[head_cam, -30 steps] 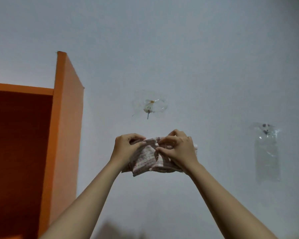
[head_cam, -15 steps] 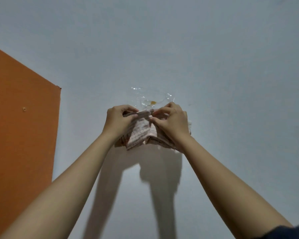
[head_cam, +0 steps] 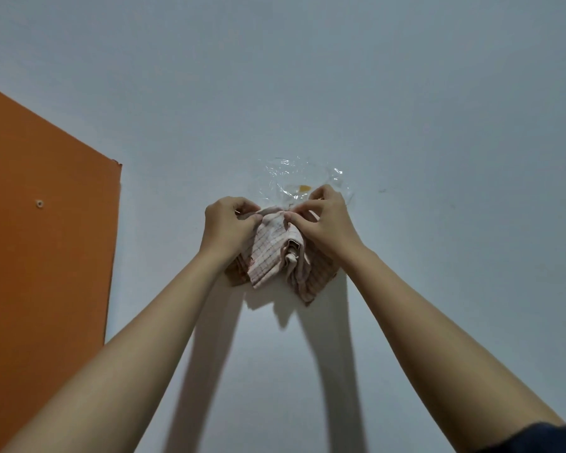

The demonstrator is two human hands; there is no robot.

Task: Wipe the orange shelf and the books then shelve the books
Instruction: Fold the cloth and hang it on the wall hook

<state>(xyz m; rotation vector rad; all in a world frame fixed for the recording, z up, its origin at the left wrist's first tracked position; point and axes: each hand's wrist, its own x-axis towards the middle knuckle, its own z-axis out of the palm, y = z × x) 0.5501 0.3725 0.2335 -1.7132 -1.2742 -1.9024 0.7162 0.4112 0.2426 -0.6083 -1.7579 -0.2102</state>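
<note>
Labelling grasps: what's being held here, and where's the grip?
Both hands hold the checked cloth by its top edge against the wall: left hand pinches the upper left part, right hand the upper right. The rest hangs below.

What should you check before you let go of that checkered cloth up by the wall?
1. Both hands hold the cloth: ok. The left hand and right hand each pinch its top edge.
2. Cloth caught on something that will carry it: cannot tell. The clear plastic patch sits just above, but any hook is hidden.
3. Cloth hangs free below the grip: ok, its folds droop against the wall.
4. Cloth clear of the orange shelf: ok, they are apart.
5. Books within reach: cannot tell, none are in view.
6. Shelf wiped: cannot tell, only its outer side panel shows.
</note>
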